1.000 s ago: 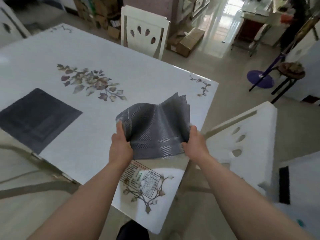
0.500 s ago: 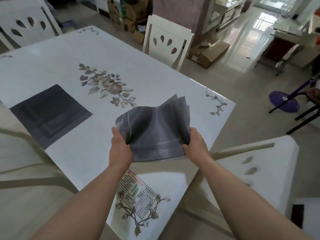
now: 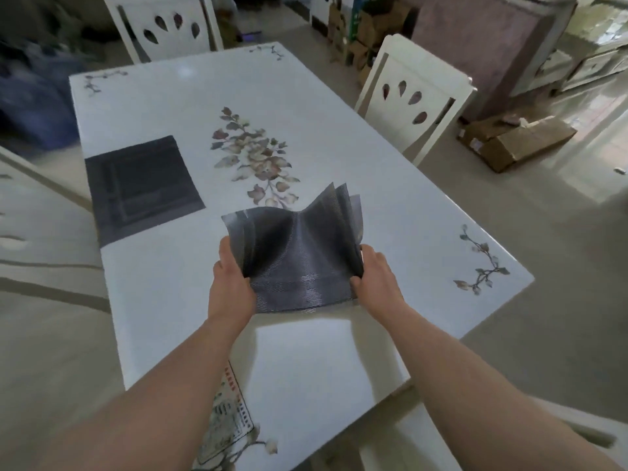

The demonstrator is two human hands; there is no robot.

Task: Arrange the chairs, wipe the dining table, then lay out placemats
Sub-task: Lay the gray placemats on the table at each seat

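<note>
Nearest, at the front corner of the white table point(image 3: 306, 368): a printed label point(image 3: 226, 423), half covered by the left forearm. Just past the table's right front edge, the pale top of a near chair point(image 3: 390, 447). Above the near half of the table, held up off the surface: a small stack of grey mesh placemats point(image 3: 299, 263). Pinched at its left edge by the left hand point(image 3: 231, 287), thumb on top. Gripped at its right edge by the right hand point(image 3: 377, 277), closed around it. Sagging in the middle, far corners fanned up and apart. Further back on the left, flat on the table: one dark placemat point(image 3: 142, 188). Beside it, mid-table, a printed spray of flowers point(image 3: 255, 158). Beyond the right long side, a white side chair point(image 3: 414, 103), close to the edge. At the far end, an end chair point(image 3: 163, 25). Far right on the floor, a cardboard box point(image 3: 516, 141).
</note>
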